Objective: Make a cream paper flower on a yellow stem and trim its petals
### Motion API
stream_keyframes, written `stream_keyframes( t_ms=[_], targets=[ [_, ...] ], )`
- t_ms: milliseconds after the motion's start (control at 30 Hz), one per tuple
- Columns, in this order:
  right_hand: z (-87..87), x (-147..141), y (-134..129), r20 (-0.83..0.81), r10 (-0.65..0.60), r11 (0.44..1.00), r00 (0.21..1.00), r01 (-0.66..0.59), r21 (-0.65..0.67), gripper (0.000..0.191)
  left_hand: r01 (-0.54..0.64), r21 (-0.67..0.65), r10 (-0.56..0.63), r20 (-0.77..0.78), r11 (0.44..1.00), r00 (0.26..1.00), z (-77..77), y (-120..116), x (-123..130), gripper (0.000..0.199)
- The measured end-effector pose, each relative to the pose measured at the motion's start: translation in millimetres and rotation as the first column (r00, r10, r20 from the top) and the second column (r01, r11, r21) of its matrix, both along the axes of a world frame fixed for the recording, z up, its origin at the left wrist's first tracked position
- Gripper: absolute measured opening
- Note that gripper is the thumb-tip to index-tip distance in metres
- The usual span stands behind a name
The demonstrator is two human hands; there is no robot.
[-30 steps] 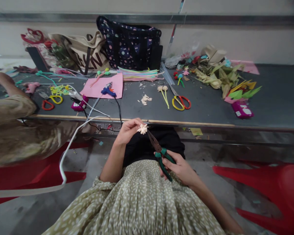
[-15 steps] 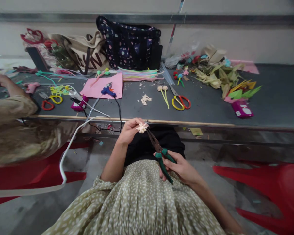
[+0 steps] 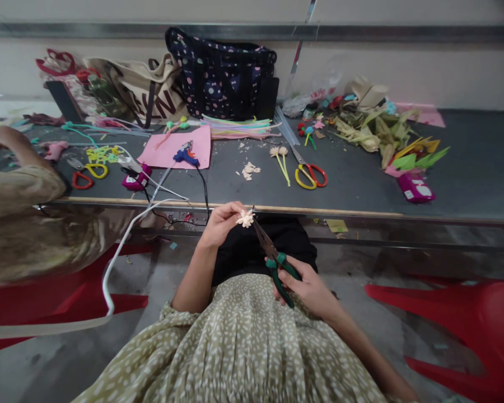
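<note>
Between the fingertips of my left hand (image 3: 222, 225) is a small cream flower (image 3: 245, 219), held just off the table's front edge. My right hand (image 3: 303, 282) is wrapped round the green handles of long-nose pliers (image 3: 267, 245). The pliers point up and left, their tips beside the flower's right side; whether they touch it I cannot tell. On the table beyond lie cream petal pieces (image 3: 250, 170), two cream flowers on green stems (image 3: 282, 165) and scissors with red and yellow handles (image 3: 311, 174).
A blue glue gun (image 3: 186, 155) rests on pink paper (image 3: 156, 150), its black cord hanging over the edge. Dried husks (image 3: 376, 134) and a purple pack (image 3: 415, 187) are at right. Another person's arm (image 3: 23, 150) is at left. A white cable (image 3: 124, 240) crosses the left side.
The flower has shifted slightly right in my left fingers. My right hand and the pliers have moved slightly up, and the plier handles look a little closer together.
</note>
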State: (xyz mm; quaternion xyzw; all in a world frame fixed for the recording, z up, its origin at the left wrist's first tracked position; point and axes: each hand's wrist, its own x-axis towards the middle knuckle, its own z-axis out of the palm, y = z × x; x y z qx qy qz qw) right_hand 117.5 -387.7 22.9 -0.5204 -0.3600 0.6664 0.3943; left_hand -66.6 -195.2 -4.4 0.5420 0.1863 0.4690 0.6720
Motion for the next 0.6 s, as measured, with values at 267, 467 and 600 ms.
stream_keyframes(
  t_ms=[267, 467, 600],
  targets=[
    [5.7, 5, 0, -0.069, 0.027, 1.000, 0.997, -0.027, 0.001, 0.051, 0.045, -0.164, -0.029, 0.101, 0.985, 0.995, -0.5, -3, 8, 0.024],
    [-1.9, 5, -1, -0.228, -0.012, 1.000, 0.973, 0.006, -0.029, 0.056, 0.092, -0.257, -0.052, 0.158, 0.962, 0.986, 6.3, -8, 15, 0.034],
    [-6.1, 2, 0, -0.322, -0.033, 0.999, 0.946, 0.018, -0.051, 0.054, 0.086, -0.275, -0.045, 0.154, 0.958, 0.987, 7.6, -9, 18, 0.034]
  ],
)
